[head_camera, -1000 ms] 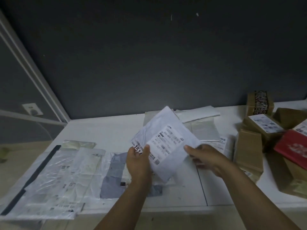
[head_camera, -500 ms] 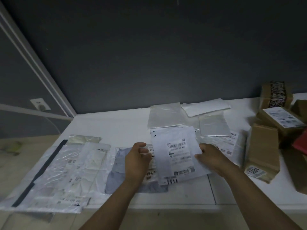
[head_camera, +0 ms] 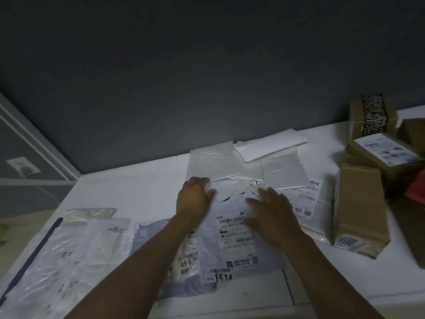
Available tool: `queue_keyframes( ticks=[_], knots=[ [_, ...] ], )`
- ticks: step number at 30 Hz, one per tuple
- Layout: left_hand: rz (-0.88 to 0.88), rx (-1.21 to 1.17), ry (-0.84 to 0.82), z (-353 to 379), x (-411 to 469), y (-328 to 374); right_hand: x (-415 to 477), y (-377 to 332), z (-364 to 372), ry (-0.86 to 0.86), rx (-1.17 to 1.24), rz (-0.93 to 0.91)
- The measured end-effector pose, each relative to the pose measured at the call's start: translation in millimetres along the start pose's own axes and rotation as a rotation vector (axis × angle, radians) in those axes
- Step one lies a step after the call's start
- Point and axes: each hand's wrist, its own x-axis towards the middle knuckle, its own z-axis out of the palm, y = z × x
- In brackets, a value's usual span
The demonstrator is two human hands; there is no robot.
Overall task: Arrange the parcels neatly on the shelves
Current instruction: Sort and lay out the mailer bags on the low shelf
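Observation:
A white plastic mailer [head_camera: 232, 247] with a shipping label and the number 1514 lies flat on the white shelf [head_camera: 138, 187], partly over a bluish-grey bag [head_camera: 161, 238]. My left hand [head_camera: 193, 199] presses on its far left corner with the fingers laid flat. My right hand [head_camera: 271, 212] rests flat on its upper right part, fingers spread. Behind it lie more flat white mailers [head_camera: 211, 162], and another labelled one [head_camera: 308, 203] sits to the right.
Clear and white plastic bags [head_camera: 76, 249] overlap at the left front. Brown cardboard boxes [head_camera: 361, 208] stand at the right, one with patterned tape [head_camera: 372, 116], beside a red parcel [head_camera: 417, 189]. A dark wall rises behind the shelf.
The 1514 mailer was held up in both hands, then went down onto the shelf. Both hands have moved forward and now press it flat.

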Motion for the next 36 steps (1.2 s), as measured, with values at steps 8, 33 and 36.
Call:
queue_keyframes(
  ticks=[8,33,36],
  knots=[
    [-0.018,0.23,-0.031,33.5,59.0,-2.5,15.5,18.1,16.6,0.037,0.028,-0.032],
    [-0.288,-0.976,0.43,-84.2,-74.8,57.2,-20.9,-5.6,-62.0,0.246,1.166,0.291],
    [-0.293,-0.903,0.408,-89.8,-85.5,49.6,-31.8,2.1,-76.4,0.24,0.94,0.217]
  ],
)
